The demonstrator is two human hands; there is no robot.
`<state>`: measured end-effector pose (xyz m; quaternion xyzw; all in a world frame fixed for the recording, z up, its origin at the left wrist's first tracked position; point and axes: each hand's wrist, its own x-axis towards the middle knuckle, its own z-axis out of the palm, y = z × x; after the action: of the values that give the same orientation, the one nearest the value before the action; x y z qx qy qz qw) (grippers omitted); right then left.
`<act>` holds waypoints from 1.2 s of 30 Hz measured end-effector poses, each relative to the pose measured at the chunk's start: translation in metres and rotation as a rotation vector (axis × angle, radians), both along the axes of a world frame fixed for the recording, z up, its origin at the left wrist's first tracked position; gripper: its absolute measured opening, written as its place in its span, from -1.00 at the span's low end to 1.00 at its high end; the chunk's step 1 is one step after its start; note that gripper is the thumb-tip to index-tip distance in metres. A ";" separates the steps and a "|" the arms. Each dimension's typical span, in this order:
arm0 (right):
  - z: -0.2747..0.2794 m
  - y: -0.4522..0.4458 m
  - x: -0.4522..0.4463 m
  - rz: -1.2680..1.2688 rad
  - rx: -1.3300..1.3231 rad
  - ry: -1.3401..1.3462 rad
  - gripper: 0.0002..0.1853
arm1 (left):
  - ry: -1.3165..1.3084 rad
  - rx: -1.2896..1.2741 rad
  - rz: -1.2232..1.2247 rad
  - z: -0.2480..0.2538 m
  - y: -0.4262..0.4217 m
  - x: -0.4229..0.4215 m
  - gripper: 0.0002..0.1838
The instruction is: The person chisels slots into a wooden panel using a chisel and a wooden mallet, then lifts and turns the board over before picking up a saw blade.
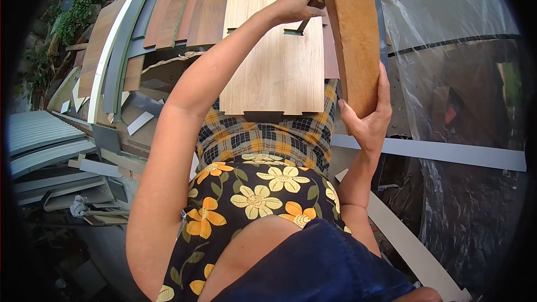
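Observation:
My left hand (302,4) is closed around the handle of a chisel (304,26). The chisel's blade tilts down into a dark slot in a light wooden board (274,72), which lies over my lap. Several slots and edge notches are cut in this board. In my right hand (369,114) is the lower end of a thick wooden block (355,39), thumb on one side and fingers on the other. The block rises beside the chisel handle; whether the two touch, I cannot tell.
Brown wood panels (207,14) and long curved strips (112,56) lie to the left. Clear plastic sheeting (464,78) hangs on the right, with a pale strip (436,152) running across below. Corrugated sheets (45,134) and offcuts are stacked far left.

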<state>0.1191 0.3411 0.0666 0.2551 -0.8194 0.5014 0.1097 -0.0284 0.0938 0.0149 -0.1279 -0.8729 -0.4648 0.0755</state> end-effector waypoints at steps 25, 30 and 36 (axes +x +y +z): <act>-0.005 0.001 0.003 0.040 0.059 -0.083 -0.01 | 0.008 0.013 -0.043 -0.004 -0.012 0.030 -0.79; -0.004 -0.002 0.004 0.024 0.041 -0.088 -0.01 | -0.006 0.110 -0.076 -0.002 -0.009 0.034 -0.78; -0.003 -0.002 0.003 0.008 0.031 -0.072 -0.05 | -0.011 0.095 -0.069 -0.002 -0.003 0.036 -0.72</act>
<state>0.1226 0.3389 0.0637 0.2419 -0.8295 0.4980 0.0742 0.0075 0.0909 0.0125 -0.1516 -0.8454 -0.5085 0.0609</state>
